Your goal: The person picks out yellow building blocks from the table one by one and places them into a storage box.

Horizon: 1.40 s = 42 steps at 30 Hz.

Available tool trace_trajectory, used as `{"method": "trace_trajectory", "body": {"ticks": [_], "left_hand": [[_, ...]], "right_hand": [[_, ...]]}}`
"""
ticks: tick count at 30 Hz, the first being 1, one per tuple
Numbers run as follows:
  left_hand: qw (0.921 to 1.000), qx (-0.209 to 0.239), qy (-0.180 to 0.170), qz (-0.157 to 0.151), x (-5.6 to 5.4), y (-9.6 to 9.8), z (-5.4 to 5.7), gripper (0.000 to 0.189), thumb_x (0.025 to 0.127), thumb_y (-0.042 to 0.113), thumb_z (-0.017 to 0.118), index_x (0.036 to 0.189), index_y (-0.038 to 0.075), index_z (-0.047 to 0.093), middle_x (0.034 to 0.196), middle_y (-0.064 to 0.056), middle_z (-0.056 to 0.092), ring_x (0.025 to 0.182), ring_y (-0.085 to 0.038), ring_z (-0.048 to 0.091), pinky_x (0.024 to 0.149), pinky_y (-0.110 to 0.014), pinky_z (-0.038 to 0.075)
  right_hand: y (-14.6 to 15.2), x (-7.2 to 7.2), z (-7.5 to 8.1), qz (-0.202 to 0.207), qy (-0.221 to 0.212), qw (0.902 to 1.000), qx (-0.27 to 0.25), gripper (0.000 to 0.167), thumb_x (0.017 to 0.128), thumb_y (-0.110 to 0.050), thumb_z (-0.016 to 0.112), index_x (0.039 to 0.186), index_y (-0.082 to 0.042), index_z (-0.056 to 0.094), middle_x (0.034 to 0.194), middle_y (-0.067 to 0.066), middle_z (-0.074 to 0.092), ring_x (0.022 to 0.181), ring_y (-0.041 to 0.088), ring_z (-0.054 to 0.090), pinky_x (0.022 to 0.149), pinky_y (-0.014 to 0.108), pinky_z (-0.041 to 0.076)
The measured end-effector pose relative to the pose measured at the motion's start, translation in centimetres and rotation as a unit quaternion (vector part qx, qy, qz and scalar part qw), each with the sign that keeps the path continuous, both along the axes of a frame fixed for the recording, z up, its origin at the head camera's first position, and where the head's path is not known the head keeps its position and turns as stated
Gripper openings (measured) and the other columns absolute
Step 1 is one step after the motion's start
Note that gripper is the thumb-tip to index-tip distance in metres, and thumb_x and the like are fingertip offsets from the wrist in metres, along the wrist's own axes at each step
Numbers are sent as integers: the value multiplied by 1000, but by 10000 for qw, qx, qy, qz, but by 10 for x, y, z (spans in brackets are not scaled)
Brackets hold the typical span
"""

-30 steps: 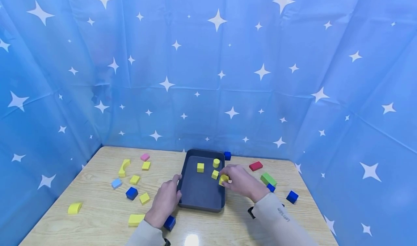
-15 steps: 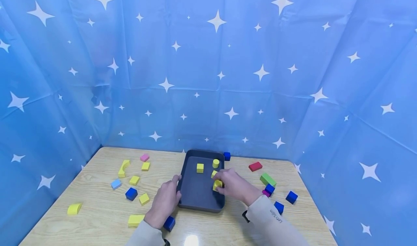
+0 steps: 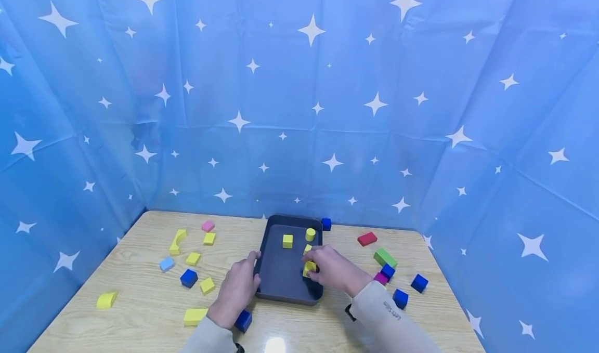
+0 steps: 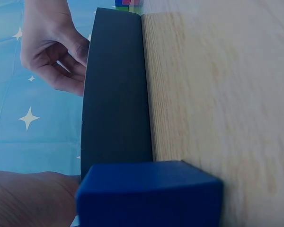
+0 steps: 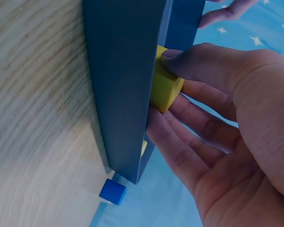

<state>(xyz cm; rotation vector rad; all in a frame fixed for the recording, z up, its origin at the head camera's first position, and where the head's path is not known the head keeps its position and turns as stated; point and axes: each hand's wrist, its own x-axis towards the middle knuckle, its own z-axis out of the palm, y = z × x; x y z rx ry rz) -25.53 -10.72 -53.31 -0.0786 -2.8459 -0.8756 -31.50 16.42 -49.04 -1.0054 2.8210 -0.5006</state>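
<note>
My right hand (image 3: 338, 270) pinches a yellow block (image 5: 164, 92) between thumb and fingertips, just inside the right side of a dark tray (image 3: 280, 277). Part of that block is covered by the fingers. Inside the tray stand a yellow cube (image 3: 287, 241) and a yellow cylinder (image 3: 310, 234); another small yellow block (image 3: 307, 249) is partly hidden behind the right hand. At the tray's left rim rests my left hand (image 3: 237, 288), its forefinger and thumb spread along the edge. A blue cube (image 4: 149, 194) lies close to the left wrist.
Left of the tray are scattered yellow blocks, an arch-shaped yellow piece (image 3: 177, 242), a blue cube (image 3: 189, 278), a light blue block (image 3: 167, 263) and a pink block (image 3: 208, 226). To the right lie a red block (image 3: 367, 239), a green block (image 3: 385, 257) and several blue cubes. A starry curtain (image 3: 299, 93) encloses the table.
My right hand has carried the yellow block left and toward me, from the tray's right rim to inside it. The left hand has stayed at the left rim.
</note>
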Motion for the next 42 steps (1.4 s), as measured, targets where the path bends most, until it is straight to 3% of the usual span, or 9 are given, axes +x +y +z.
{"method": "trace_trajectory", "body": {"ticks": [7, 18, 25, 42], "left_hand": [[10000, -8, -48, 11, 0, 0, 1, 56, 102, 0, 85, 155, 2, 66, 122, -23, 84, 94, -25, 82, 76, -42, 72], [10000, -10, 9, -8, 0, 0, -1, 56, 102, 0, 86, 155, 2, 66, 123, -24, 84, 96, -27, 84, 79, -44, 73], [10000, -25, 75, -22, 0, 0, -2, 56, 101, 0, 86, 154, 1, 66, 122, -24, 84, 94, -26, 83, 76, -42, 72], [10000, 0, 3, 8, 0, 0, 0, 57, 102, 0, 85, 155, 2, 65, 123, -24, 84, 95, -26, 84, 78, -43, 73]], "right_hand": [[-1, 0, -3, 18, -38, 10000, 68, 30, 101, -12, 92, 130, -7, 86, 122, 7, 85, 105, 17, 78, 97, 35, 72], [-3, 1, -6, 140, 79, 9997, 189, 31, 100, -10, 93, 130, -6, 85, 125, 8, 86, 111, 19, 81, 100, 36, 72], [-4, 2, -7, -9, -60, 9997, 238, 34, 101, -12, 93, 133, -8, 85, 126, 7, 85, 110, 16, 81, 100, 34, 72], [0, 5, -2, 58, 20, 9999, -111, 29, 103, -10, 89, 132, -6, 84, 126, 8, 84, 115, 23, 84, 98, 34, 72]]}}
